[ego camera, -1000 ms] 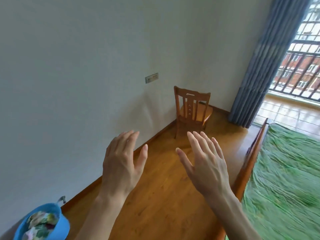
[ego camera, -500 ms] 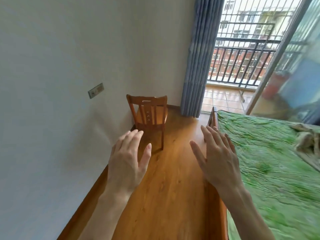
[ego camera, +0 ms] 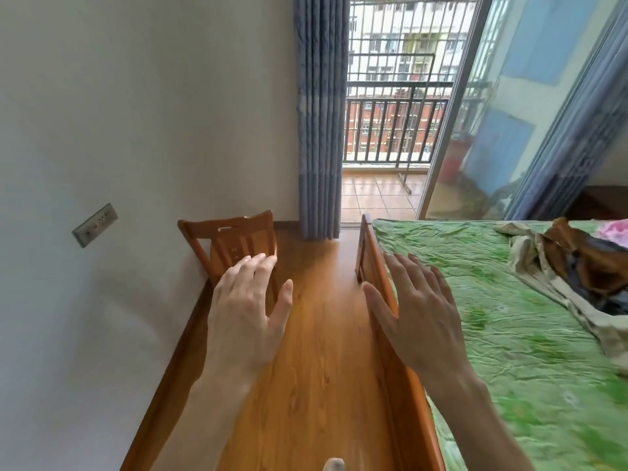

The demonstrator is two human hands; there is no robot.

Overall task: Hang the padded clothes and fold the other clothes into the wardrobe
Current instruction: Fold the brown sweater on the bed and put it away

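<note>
Both grips are empty: the left hand point(ego camera: 246, 314) and right hand point(ego camera: 419, 312) are stretched forward, palms down, fingers straight. The clothes point(ego camera: 574, 266) lie in a heap on the bed point(ego camera: 503, 334), right of both hands.

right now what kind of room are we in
Most likely a bedroom in a flat: a bed with a green cover and a pile of clothes on it, a wooden chair by the wall, and a curtained balcony door.

green-sheeted bed point(ego camera: 503, 334) carries a heap of clothes point(ego camera: 577, 266); wooden floor point(ego camera: 316, 351) bears a chair point(ego camera: 231, 239)
</note>
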